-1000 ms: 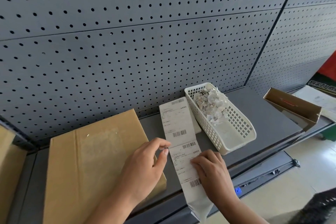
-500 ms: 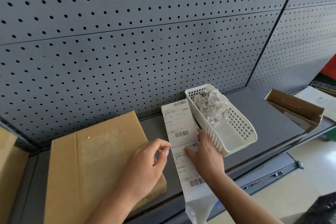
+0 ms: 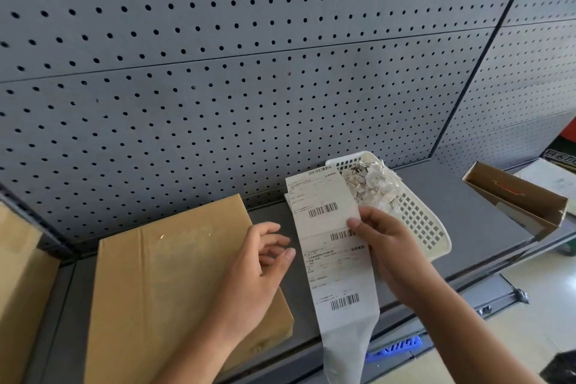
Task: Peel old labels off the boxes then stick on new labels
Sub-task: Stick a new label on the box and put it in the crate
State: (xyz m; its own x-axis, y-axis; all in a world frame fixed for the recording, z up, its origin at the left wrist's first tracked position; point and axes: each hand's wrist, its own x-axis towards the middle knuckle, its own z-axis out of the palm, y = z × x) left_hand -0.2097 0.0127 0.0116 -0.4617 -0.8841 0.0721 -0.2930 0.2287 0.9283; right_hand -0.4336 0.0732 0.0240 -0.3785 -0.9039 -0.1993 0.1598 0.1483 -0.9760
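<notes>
The long white strip of printed barcode labels is seen at lower centre of the frame, laid lengthwise across the grey metal shelf. Its blank tail is hung over the shelf's front edge, and its top end is raised beside the basket.

The strip is pinched at its right edge by the right hand. The thumb is pressed on the printed face, just above the middle barcode, and the other fingers are curled underneath.

The left hand is held just left of the strip, above the right edge of the flat brown cardboard box. Its fingers are loosely bent and spread apart, and nothing is gripped. Whether the box is touched by the hand cannot be told. The box is lain flat at lower left, closed, with a pale rubbed patch on its top face.

Right of the strip, the white plastic lattice basket is set slantwise on the shelf. A heap of torn white paper label scraps is piled at its far end, and its left wall is met by the strip's upper label.

At the right edge of the frame an open brown cardboard carton is tilted on its side. A reddish mark is shown on its inner wall, and no contents can be made out.

A second brown cardboard box is cut off by the left edge. The grey perforated metal back panel is stood behind it all.
</notes>
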